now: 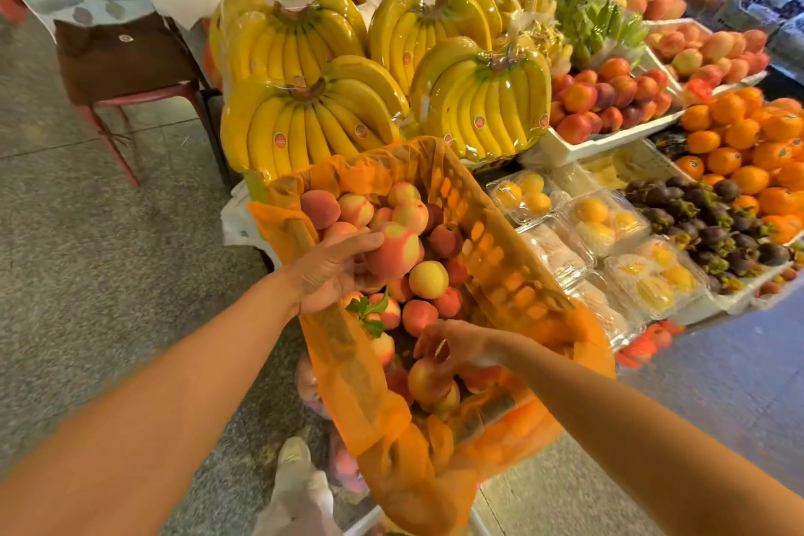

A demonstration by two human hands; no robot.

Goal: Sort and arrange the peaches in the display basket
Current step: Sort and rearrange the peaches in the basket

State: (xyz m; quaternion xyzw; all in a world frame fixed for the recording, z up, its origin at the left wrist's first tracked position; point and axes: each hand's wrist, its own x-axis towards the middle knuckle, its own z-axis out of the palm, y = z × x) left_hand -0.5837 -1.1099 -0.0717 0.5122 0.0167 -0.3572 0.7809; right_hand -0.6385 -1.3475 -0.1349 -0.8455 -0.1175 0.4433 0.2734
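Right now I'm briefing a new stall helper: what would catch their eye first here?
First, the wrapped banana bunches stacked behind the orange mesh-lined basket of peaches. In the basket, the left hand cups a large pink peach while the right hand grips another peach near the front. To the right lie oranges and dark mangosteens.
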